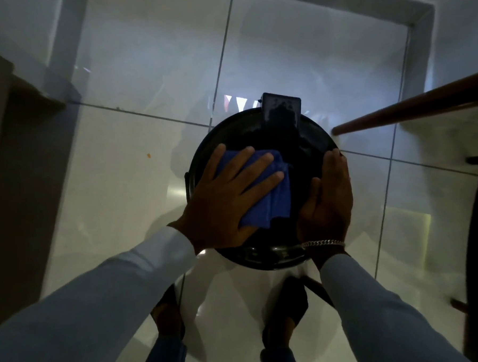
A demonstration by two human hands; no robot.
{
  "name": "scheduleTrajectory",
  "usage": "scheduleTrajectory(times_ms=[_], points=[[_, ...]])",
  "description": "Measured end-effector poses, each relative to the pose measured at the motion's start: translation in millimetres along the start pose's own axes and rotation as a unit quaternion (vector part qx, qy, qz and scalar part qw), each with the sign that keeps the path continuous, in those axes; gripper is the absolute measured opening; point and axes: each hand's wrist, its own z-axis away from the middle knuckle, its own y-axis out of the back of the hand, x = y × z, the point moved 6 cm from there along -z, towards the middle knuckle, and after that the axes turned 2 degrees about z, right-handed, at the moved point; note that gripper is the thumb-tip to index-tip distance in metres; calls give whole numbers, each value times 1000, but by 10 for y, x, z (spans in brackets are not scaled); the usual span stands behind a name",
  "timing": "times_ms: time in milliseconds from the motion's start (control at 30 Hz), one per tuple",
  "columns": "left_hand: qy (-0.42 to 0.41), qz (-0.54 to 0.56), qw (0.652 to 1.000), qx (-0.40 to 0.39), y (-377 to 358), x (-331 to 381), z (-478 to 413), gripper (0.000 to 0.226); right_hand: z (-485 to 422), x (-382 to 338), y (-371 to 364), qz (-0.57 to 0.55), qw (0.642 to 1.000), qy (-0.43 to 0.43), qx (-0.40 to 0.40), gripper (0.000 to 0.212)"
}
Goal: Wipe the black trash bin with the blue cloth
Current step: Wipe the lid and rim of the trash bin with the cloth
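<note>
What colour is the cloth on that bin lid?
Blue; the cloth shows best in the head view.

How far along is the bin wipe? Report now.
Done: nothing visibly finished. In hand: the left hand presses the blue cloth flat on the bin lid; the right hand rests on its right edge. Left: likely the rest of the lid and the sides, hidden here.

Half the blue cloth (280, 203) hides under the left hand (228, 200)
</note>
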Motion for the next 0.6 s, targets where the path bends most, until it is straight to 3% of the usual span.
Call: scheduleTrajectory(times_ms=[67, 133, 267, 467, 600], points=[[14, 9, 1000, 5, 59, -116, -74, 67, -5, -7, -8, 0, 1000, 0, -1, 48], [86, 61, 994, 37, 145, -273, -235, 69, -4, -15, -12, -1, 1000, -1, -5, 49], [199, 214, 946, 144, 252, -444, -367, 58, -18, -16, -19, -1, 1000, -2, -13, 49], [217, 206, 932, 204, 31, -209, 275, 60, -3, -35, -32, 11, 1000, -4, -13, 48], [307, 189, 902, 238, -191, 56, 585, 60, -5, -13, -42, 23, 1000, 4, 1, 47]])
